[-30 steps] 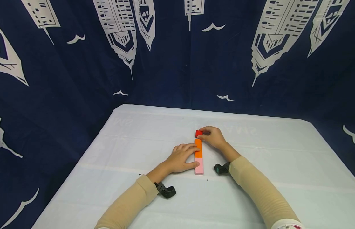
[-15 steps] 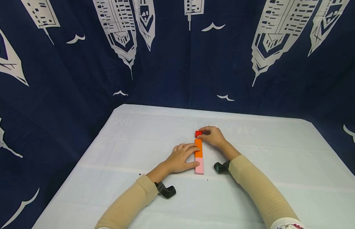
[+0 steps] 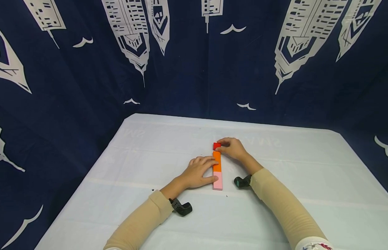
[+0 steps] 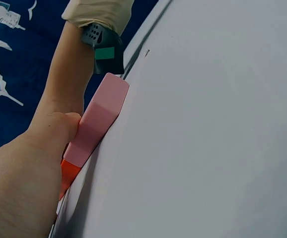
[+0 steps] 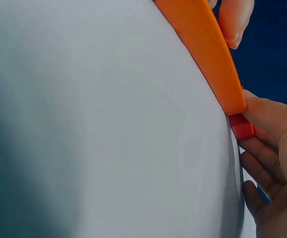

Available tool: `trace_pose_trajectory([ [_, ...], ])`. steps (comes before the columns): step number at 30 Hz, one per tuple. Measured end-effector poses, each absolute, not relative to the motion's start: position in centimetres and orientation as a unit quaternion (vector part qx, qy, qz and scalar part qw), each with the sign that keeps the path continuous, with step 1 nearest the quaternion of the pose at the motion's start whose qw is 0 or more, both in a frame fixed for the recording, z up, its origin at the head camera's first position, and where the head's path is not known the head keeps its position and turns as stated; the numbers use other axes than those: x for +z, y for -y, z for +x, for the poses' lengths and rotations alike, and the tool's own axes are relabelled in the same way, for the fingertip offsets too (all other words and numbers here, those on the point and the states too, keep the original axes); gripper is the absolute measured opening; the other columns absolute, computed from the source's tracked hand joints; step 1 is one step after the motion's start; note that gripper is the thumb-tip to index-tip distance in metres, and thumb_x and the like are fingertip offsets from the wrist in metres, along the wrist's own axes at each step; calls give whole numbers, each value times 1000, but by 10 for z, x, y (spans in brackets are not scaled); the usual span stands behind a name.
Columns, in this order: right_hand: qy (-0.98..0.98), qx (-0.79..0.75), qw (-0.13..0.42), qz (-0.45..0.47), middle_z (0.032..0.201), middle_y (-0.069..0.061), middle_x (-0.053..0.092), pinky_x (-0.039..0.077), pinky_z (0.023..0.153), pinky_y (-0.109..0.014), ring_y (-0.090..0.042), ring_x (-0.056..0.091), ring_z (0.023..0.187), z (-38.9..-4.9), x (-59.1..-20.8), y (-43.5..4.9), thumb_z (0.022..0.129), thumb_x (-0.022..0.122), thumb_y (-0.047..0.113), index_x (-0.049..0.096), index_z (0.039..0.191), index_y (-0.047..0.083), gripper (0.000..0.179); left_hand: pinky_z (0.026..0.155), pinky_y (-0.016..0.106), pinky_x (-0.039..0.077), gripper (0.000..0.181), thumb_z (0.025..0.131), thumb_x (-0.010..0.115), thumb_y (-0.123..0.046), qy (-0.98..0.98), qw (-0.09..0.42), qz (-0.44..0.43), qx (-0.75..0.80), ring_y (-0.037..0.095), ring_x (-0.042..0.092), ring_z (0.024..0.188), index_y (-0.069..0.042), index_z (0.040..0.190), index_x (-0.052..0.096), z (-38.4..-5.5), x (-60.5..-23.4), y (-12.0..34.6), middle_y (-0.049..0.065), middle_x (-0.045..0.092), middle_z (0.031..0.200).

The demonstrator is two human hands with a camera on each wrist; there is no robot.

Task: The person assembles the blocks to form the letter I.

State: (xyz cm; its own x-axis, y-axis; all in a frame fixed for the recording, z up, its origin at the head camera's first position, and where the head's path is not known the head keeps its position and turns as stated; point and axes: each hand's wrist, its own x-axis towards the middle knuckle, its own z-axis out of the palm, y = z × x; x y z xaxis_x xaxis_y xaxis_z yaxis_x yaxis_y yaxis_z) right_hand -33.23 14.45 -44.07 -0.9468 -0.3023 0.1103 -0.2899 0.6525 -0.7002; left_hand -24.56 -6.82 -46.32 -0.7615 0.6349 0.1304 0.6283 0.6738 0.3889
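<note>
Three blocks lie in line on the white-covered table: a pink block [image 3: 217, 184] nearest, an orange block [image 3: 217, 167] end to end with it, and a small red block [image 3: 216, 146] beyond a narrow gap. My left hand [image 3: 196, 173] is spread from the left, fingertips resting on the orange block and thumb on the pink one. With thumb and fingers, my right hand [image 3: 232, 149] pinches the red block from the right. In the right wrist view, the thumb partly covers the red block [image 5: 242, 128]. In the left wrist view, the pink block [image 4: 98, 118] shows beside the thumb.
Behind the table [image 3: 168, 132] hangs a dark blue cloth [image 3: 187, 76] with white building and bird prints. Each wrist carries a black camera band, one on the left [image 3: 182, 209], one on the right [image 3: 242, 182]. Tiny dark specks dot the tabletop.
The red block has straightened slightly in the right hand's fingers, now squarer to the row. The left hand and the other two blocks have stayed in place.
</note>
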Motion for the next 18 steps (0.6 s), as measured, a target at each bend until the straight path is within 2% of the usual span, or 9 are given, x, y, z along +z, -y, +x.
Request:
trace_pose_trajectory([
  [8, -900, -407, 5, -155, 116, -18, 67, 44, 97, -48, -34, 60, 107, -330, -441, -149, 87, 74, 23, 67, 118, -1, 40, 108, 51, 23, 59, 94, 52, -54, -914, 9, 347, 208, 27, 31, 136, -24, 144, 45, -246, -463, 67, 0, 33, 154],
  [14, -890, -433, -32, -136, 114, -18, 67, 48, 94, -47, -34, 62, 107, -325, -437, -155, 87, 75, 22, 68, 116, -2, 39, 109, 52, 22, 59, 94, 51, -55, -915, 14, 344, 209, 27, 31, 136, -24, 144, 45, -245, -463, 67, 0, 34, 154],
  [18, -885, -441, -57, -134, 114, -17, 68, 46, 96, -46, -33, 59, 109, -322, -430, -164, 87, 75, 21, 68, 116, -3, 39, 109, 52, 22, 60, 94, 51, -55, -915, 15, 343, 211, 27, 30, 137, -24, 145, 45, -245, -462, 69, 0, 33, 154],
])
